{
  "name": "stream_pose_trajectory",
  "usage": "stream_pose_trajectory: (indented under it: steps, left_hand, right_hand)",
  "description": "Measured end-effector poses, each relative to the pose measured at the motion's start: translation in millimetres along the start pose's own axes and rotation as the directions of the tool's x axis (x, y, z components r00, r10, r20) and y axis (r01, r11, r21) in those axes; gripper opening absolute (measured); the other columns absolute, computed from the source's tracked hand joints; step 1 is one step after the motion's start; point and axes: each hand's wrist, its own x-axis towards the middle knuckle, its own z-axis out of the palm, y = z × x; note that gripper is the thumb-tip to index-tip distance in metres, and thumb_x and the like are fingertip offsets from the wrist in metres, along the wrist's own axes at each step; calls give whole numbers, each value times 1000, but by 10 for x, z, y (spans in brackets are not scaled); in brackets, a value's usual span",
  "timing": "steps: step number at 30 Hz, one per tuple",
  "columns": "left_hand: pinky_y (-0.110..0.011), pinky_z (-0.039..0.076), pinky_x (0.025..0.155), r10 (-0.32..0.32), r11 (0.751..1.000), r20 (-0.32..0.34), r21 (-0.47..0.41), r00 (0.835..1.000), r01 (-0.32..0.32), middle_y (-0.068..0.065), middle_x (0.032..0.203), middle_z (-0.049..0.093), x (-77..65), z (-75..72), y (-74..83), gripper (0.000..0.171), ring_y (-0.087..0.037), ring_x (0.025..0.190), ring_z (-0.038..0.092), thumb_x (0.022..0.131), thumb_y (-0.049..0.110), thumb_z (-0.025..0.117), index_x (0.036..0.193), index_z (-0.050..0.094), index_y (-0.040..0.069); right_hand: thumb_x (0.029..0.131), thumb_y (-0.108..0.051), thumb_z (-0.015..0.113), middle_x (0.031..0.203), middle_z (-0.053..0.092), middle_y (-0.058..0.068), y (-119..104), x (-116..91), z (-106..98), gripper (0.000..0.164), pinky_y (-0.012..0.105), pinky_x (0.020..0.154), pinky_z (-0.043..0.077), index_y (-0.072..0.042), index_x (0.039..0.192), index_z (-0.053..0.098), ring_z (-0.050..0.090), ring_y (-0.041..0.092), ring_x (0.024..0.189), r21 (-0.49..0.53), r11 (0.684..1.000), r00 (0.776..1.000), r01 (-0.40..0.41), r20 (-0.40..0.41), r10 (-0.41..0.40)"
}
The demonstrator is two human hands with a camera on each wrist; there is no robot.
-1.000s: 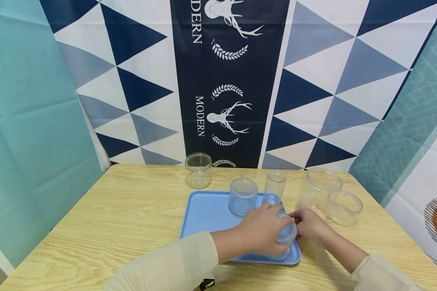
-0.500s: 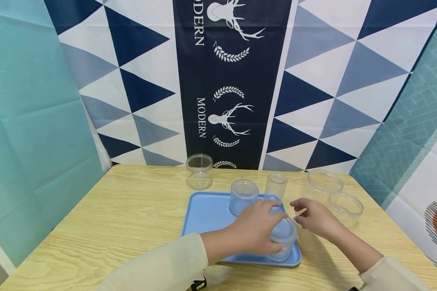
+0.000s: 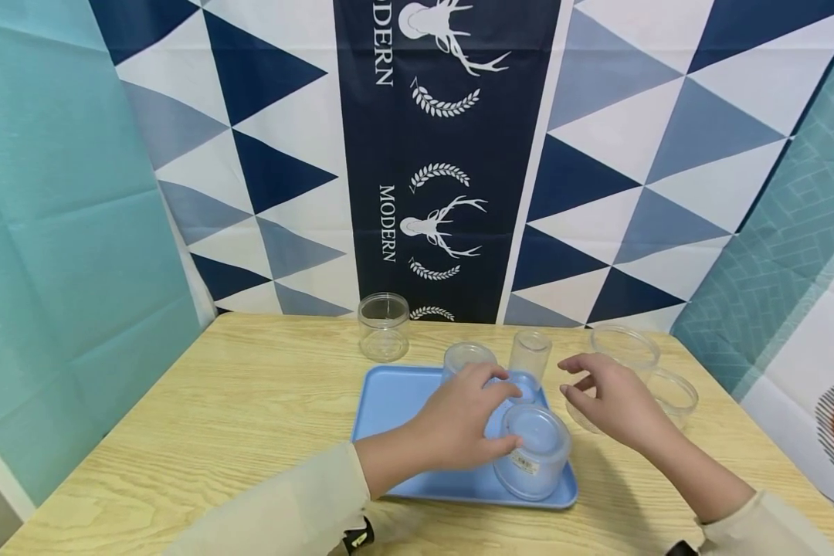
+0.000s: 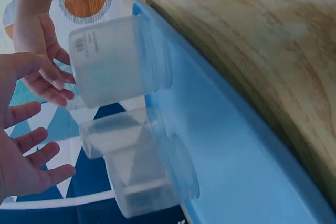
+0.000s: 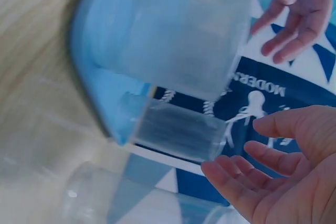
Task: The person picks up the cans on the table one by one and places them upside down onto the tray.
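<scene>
A clear plastic jar with a barcode label (image 3: 533, 455) stands upside down at the front right of the blue tray (image 3: 389, 394). My left hand (image 3: 455, 417) hovers to its left with fingers spread, holding nothing; in the left wrist view it is apart from the jars. On the tray's back part stand a wide short jar (image 3: 469, 355), partly hidden by my left hand, and a narrow jar (image 3: 530, 357), both seemingly inverted. Right of the tray, my right hand (image 3: 618, 401) is raised with loosely bent fingers and nothing in them.
Behind my right hand stand a large clear jar (image 3: 625, 345) and a lower jar (image 3: 676, 392), partly covered by the hand. Another clear jar (image 3: 384, 328) is upright behind the tray. The wooden table (image 3: 236, 417) ends at a patterned curtain (image 3: 445, 154).
My left hand has let go of the labelled jar and drawn back to the left. The right hand has moved away from that jar, up and to the right. The jar stays on the tray.
</scene>
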Motion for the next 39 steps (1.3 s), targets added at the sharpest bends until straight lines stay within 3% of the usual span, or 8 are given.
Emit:
stream_pose_trajectory:
  steps: [9,14,23,39]
  left_hand:
    - [-25,44,99,-36,999,-88,-26,996,34,1,117,58,-47,-165,-181,35,-15,113,52,84,29,75,114,67,14]
    - [-29,46,97,-81,996,-98,-40,992,77,0,118,59,-95,-251,-275,33,-17,112,53,83,26,75,113,68,14]
    - [-34,49,92,-74,994,-163,-87,984,61,-3,114,59,-219,-353,-443,30,-21,107,55,80,19,77,108,69,10]
    - [-35,50,86,-96,995,-220,-29,971,92,-2,108,58,-393,-457,-640,34,-21,100,55,77,20,81,107,70,10]
  right_hand:
    - [84,-6,72,115,62,21,-321,57,-126,37,44,70,58,3,118,62,67,34,91,-39,997,993,74,-85,-77]
    - [83,-10,75,118,61,20,-523,94,-164,42,44,71,58,1,121,61,66,34,94,-63,994,996,86,-26,-88]
    - [80,-15,79,121,61,18,-832,171,-145,49,41,73,58,1,122,60,65,29,95,-99,979,982,176,79,-169]
    - [79,-14,80,113,63,10,-1134,371,-22,45,37,74,57,-3,118,62,64,24,92,-132,947,954,293,110,-280]
